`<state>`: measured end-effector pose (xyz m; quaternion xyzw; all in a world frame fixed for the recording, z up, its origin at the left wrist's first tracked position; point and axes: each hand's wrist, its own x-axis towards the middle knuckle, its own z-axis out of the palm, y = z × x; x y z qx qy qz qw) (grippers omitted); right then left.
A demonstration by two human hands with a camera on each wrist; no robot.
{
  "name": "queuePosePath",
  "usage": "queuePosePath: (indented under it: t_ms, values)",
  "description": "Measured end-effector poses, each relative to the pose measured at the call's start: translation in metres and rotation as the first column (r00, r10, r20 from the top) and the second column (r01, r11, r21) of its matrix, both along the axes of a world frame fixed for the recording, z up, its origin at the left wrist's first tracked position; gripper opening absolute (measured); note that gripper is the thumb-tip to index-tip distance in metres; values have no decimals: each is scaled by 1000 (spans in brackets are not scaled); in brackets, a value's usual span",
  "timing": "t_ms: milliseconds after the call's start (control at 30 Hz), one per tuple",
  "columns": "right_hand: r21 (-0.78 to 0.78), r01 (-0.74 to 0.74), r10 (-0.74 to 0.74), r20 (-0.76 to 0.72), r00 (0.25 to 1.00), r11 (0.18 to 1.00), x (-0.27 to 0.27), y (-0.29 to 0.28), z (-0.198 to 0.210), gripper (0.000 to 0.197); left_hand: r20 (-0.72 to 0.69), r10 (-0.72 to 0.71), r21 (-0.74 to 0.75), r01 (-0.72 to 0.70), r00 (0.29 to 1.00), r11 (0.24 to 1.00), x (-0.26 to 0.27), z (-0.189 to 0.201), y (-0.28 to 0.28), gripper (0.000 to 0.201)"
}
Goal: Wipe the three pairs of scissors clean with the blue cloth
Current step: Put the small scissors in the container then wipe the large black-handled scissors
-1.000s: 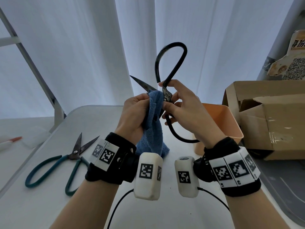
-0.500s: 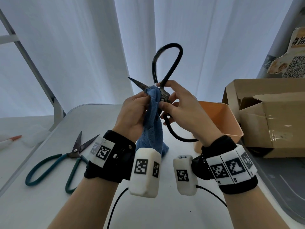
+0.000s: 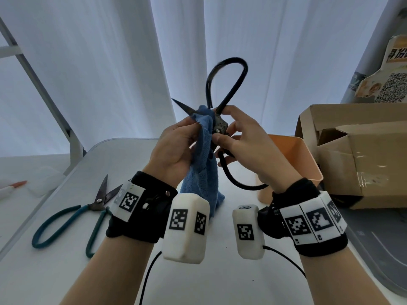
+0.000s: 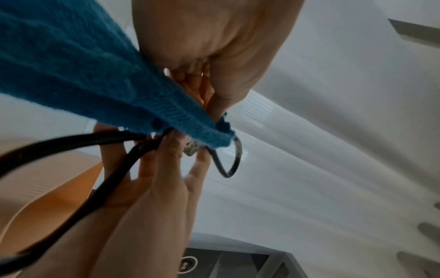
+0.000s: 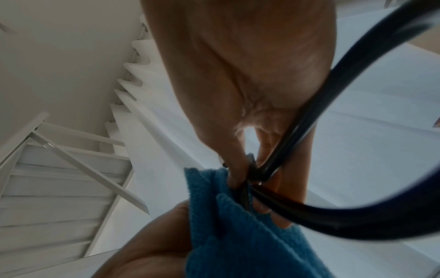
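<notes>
Black-handled scissors are held up in the air over the table, handles spread, one loop up and one down. My right hand pinches them at the pivot. My left hand grips the blue cloth, which is wrapped over the blades; one blade tip pokes out to the left. The cloth hangs down towards the table. Teal-handled scissors lie open on the table at the left. A third pair is not in view.
An orange tub stands behind my right hand, with an open cardboard box to its right. The white table ends at the left, beside a grey metal frame. White curtains hang behind.
The cloth has slid along the blade towards the tip, baring the pivot. Both hands and the scissors have shifted slightly left and lower.
</notes>
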<state>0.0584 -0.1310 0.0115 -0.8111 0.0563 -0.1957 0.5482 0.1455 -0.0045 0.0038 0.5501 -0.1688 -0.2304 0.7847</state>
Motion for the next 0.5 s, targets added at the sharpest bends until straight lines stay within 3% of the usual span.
queuePosePath:
  t_ms: [167, 300, 500]
  values:
    - [-23, -16, 16, 8, 1000, 1000, 1, 4, 1, 41, -25, 24, -20, -24, 999, 1000, -3, -2, 0, 21]
    - [-4, 6, -6, 4, 1000, 1000, 0, 2, 1, 40, -37, 71, 5, -71, 997, 997, 0, -4, 0, 28]
    - [-27, 9, -9, -7, 1000, 1000, -1, 1, 1, 38, 83, 19, 33, -22, 996, 999, 4, -3, 3, 22]
